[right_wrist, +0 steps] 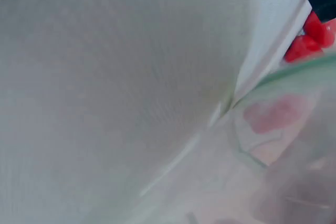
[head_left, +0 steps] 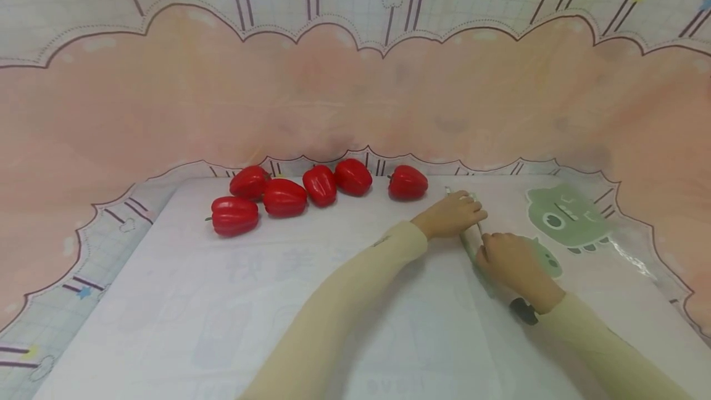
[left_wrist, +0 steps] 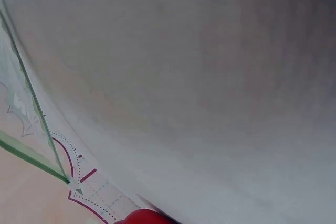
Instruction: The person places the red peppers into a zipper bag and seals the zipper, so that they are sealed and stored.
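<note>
Head view is showing me a wide white sheet [head_left: 311, 289] covering the table, with a pink curtain [head_left: 355, 97] hanging as a backdrop behind it. I am taking the row of six red bell peppers [head_left: 319, 185] along the sheet's far edge as my landmark. To the right of the peppers and a little nearer to me, a clear plastic bag with a green cartoon figure [head_left: 561, 218] is lying flat on the sheet. Both of my arms, in cream sleeves, are reaching in from the near edge toward the bag's left rim.

My left hand [head_left: 451, 215] is lying just right of the last pepper, its fingers curling down over the far end of a pale, rolled strip of the bag's edge [head_left: 472, 236]. My right hand [head_left: 513, 264] is gripping the near end of that same strip, fingers bending around it. The strip's long axis is running from the far end, close to the peppers, toward me and slightly rightward, so the left hand is sitting nearer the peppers and the right hand nearer my body. A dark band [head_left: 524, 311] is showing at my right wrist.

Both wrist views are giving me mostly blurred white sheet, with slivers of red pepper at their edges.
</note>
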{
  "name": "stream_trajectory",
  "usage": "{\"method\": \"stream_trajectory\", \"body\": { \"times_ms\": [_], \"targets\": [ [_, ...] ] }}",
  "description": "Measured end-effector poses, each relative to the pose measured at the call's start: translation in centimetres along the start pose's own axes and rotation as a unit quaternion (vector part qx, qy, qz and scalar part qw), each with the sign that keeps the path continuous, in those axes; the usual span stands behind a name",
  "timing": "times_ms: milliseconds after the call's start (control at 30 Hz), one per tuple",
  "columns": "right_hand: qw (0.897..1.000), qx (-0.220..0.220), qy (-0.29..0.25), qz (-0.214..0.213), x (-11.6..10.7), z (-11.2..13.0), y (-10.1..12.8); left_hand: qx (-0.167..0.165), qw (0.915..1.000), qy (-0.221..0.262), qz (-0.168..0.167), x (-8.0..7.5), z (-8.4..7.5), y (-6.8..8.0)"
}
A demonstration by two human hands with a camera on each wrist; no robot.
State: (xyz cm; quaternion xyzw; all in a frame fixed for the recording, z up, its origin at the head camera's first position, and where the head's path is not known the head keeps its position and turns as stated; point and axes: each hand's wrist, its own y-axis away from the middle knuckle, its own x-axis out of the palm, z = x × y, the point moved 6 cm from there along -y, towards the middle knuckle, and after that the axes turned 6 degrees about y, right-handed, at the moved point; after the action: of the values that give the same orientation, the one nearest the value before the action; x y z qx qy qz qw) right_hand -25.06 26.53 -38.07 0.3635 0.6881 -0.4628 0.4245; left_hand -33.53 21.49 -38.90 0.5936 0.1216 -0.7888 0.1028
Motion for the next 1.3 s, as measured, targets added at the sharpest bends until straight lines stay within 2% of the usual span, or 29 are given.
{"method": "stream_trajectory", "body": {
  "times_ms": [133,267,333,433,567,667,767,967,1133,1300],
  "targets": [
    [0.998,-0.005,0.034,-0.058,-1.2,0.1,0.2,-0.026,0.9994,0.000,-0.023,-0.4,0.3,0.4],
    [0.989,-0.026,0.053,-0.132,-2.6,0.5,0.6,-0.055,0.9972,-0.008,-0.050,-0.9,0.7,0.8],
    [0.986,-0.038,0.050,-0.157,-3.1,0.7,0.8,-0.063,0.9956,-0.016,-0.067,-1.2,0.7,1.1],
    [0.988,-0.041,0.037,-0.145,-3.5,0.7,0.8,-0.065,0.9927,-0.034,-0.096,-1.9,0.7,1.4],
    [0.997,-0.018,0.023,-0.075,-4.2,0.2,0.5,-0.053,0.9878,-0.045,-0.139,-2.8,0.3,2.0],
    [0.997,-0.017,0.035,-0.070,-5.0,-0.3,0.0,-0.044,0.9836,-0.054,-0.167,-3.2,0.2,2.2],
    [0.994,-0.035,0.052,-0.093,-5.4,-0.7,-0.6,-0.042,0.9790,-0.063,-0.189,-3.4,0.1,2.4],
    [0.989,-0.086,0.064,-0.097,-4.5,-0.8,-1.0,-0.033,0.9729,-0.064,-0.219,-4.0,-0.1,2.8],
    [0.977,-0.125,0.048,-0.169,-4.2,-0.5,-0.9,-0.031,0.9689,-0.071,-0.235,-4.2,-0.2,3.0],
    [0.966,-0.112,0.012,-0.231,-4.6,-0.7,-0.7,-0.063,0.9688,-0.055,-0.233,-4.5,0.2,3.0]
  ]
}}
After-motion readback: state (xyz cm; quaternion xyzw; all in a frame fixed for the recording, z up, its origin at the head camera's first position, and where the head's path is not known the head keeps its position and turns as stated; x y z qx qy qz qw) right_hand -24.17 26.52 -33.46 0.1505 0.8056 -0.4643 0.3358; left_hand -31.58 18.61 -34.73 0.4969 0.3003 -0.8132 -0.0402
